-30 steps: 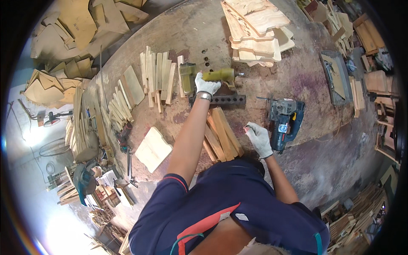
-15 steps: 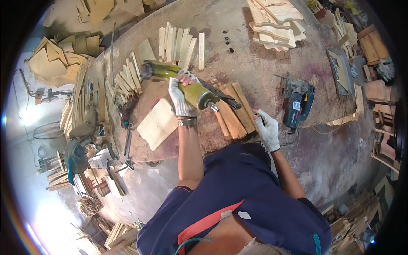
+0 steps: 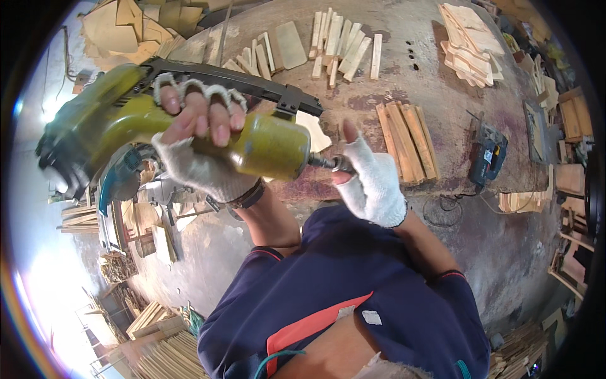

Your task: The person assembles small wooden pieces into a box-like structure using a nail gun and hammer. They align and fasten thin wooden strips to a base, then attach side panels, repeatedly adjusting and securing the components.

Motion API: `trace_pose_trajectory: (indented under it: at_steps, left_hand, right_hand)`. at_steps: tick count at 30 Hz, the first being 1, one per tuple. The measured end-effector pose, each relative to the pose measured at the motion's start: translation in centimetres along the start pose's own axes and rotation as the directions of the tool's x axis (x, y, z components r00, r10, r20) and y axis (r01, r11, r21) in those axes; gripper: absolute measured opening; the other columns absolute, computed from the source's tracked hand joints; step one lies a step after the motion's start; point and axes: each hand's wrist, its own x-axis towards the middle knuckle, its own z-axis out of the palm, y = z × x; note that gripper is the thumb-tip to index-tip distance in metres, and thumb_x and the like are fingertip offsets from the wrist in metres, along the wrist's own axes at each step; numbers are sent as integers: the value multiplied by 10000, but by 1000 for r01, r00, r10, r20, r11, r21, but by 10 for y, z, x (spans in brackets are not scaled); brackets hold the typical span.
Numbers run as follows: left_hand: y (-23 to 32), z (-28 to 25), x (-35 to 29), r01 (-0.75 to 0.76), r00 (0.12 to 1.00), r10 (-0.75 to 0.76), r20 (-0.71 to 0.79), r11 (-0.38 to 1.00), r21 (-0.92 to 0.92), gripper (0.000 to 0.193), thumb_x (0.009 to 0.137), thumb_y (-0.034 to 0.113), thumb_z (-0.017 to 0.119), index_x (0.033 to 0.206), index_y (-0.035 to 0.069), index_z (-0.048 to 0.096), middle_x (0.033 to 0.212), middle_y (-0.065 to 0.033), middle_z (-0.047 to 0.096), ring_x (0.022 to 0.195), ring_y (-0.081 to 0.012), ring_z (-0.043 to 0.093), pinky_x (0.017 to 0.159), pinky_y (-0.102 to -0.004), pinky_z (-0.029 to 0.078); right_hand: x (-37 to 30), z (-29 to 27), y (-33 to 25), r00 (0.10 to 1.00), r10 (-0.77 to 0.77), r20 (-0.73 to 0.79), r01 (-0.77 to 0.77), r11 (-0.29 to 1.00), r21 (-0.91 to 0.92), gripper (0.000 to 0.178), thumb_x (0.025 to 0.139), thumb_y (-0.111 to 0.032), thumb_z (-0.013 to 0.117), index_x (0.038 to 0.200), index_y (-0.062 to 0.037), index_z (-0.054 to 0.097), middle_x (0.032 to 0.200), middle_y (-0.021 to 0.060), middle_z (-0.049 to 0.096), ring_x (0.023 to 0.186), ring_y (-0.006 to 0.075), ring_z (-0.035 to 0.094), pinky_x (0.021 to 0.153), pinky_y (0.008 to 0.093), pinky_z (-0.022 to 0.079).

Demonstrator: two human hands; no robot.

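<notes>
My left hand (image 3: 199,167), in a white fingerless-tipped glove, is wrapped round an olive-green air nailer (image 3: 274,148) with a long black magazine (image 3: 252,85). The nailer is held up high, its rounded end toward the right, where a metal fitting (image 3: 320,162) sticks out. My right hand (image 3: 377,186), gloved the same way, meets that fitting with its fingers closed on a small metal coupling (image 3: 343,164) and its thumb raised. Whether a hose runs from the coupling is hidden by the palm. The nailer's far left end is smeared by motion.
Wooden strips (image 3: 407,142) lie on the worn worktable (image 3: 353,104), with more sticks (image 3: 338,47) farther back. A jigsaw (image 3: 486,155) stands at the right, and curved wooden pieces (image 3: 470,44) are stacked at the back right. Partly behind the nailer is a pale board (image 3: 314,129).
My left hand has raised the nailer toward me and to the left. My right hand has moved up and left to the nailer's metal fitting. The view has shifted left.
</notes>
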Motion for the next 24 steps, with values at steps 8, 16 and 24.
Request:
trace_pose_trajectory:
  at_steps: [8,16,24]
  left_hand:
    - [95,-15,-9,23,956,-15,294,1000,-21,186,924,14,492,1098,40,431,742,-86,580,638,-200,662,690,-438,561]
    - [144,-61,-27,-15,990,-7,143,989,150,303,880,-29,567,1148,44,444,813,-80,576,642,-211,654,661,-415,564]
    - [26,-70,-91,258,935,-178,-306,935,244,423,837,-72,642,1197,48,456,883,-73,572,645,-221,646,633,-392,566]
  right_hand:
    - [21,57,-53,971,-229,74,214,962,168,901,703,-2,763,1522,23,387,751,58,630,551,289,616,496,376,472]
    - [23,108,-92,986,-80,150,-20,822,569,792,875,-163,727,1572,-97,356,667,102,624,527,273,638,504,371,491]
    - [-5,102,-52,802,520,293,-597,720,355,904,651,-278,948,1390,-32,489,1142,122,721,1053,162,695,913,307,554]
